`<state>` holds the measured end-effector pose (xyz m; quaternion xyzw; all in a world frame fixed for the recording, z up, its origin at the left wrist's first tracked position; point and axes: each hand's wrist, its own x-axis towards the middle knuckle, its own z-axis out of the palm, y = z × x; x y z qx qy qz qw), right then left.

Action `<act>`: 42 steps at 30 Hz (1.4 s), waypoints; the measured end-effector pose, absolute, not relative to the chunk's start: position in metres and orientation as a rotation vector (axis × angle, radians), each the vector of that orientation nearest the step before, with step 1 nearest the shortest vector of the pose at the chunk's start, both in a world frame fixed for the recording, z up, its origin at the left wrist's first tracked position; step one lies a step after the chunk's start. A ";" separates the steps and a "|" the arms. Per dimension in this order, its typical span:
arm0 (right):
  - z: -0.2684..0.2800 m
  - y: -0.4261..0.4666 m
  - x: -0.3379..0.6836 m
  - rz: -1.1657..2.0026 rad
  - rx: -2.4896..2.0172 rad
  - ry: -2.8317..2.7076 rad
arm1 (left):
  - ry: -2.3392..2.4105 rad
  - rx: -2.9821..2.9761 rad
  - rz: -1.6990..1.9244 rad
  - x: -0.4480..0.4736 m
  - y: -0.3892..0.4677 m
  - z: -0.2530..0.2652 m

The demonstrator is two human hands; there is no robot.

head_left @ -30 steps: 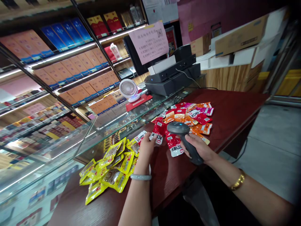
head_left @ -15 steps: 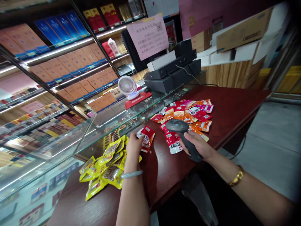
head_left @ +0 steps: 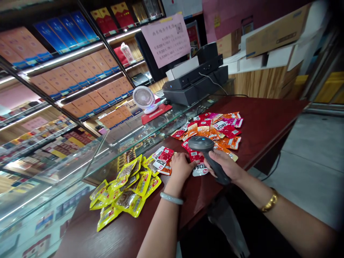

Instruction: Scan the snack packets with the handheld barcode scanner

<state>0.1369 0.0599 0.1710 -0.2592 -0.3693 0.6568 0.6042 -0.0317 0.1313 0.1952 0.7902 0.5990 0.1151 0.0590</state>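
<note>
Tall lit shelves (head_left: pixel 67 56) fill the left background, lined with rows of orange-brown boxes, some blue ones above them and red and gold ones higher to the right. A dark red-brown tabletop (head_left: pixel 271 114) spreads across the foreground, tilted in view, with a glass display counter (head_left: pixel 163 123) along its far left side. Beyond the table, at upper right, a long cardboard box (head_left: pixel 274 34) lies slanted on white boxes. Left of it, a black monitor (head_left: pixel 143 53) carries a pink paper sign (head_left: pixel 166 41) with handwritten characters, and a dark boxy device (head_left: pixel 188 95) sits beneath and to its right.

Two heaps lie on the table: yellow packets (head_left: pixel 126 190) in the left foreground, and red, orange and pink packets (head_left: pixel 220 129) farther back, right of centre. A small white fan (head_left: pixel 144 98) stands on something red over the glass.

The person's right hand (head_left: pixel 225 166) is wrapped around the handle of a dark grey handheld scanner (head_left: pixel 204 145), its head above the near edge of the red heap. The left hand (head_left: pixel 182 166) is loosely spread, palm down, its thumb reaching toward a red-and-white packet (head_left: pixel 200 170) beside the scanner; whether they touch is unclear. Just left of that hand, a few red and orange packets (head_left: pixel 162 159) overlap beside the yellow heap. A gold bracelet (head_left: pixel 270 201) circles the right wrist, a thin pale bangle (head_left: pixel 171 198) the left
</note>
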 end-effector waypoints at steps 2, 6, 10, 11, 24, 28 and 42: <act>0.171 0.059 0.136 1.517 -0.600 -0.857 | 1.787 2.354 0.328 -0.032 0.132 0.196; 0.172 0.058 0.136 1.516 -0.588 -0.872 | 1.745 2.218 0.417 -0.038 0.137 0.197; 0.171 0.059 0.137 1.533 -0.566 -0.905 | 1.784 2.066 0.623 -0.052 0.147 0.201; 0.171 0.059 0.137 1.543 -0.563 -0.916 | 1.812 2.041 0.659 -0.056 0.149 0.202; 0.170 0.059 0.138 1.599 -0.577 -0.949 | 1.987 2.008 0.631 -0.072 0.154 0.218; 0.174 0.058 0.138 1.557 -0.607 -0.915 | 2.341 1.916 0.639 -0.095 0.154 0.238; 0.171 0.061 0.136 1.570 -0.588 -0.912 | 2.035 2.296 0.324 -0.020 0.165 0.206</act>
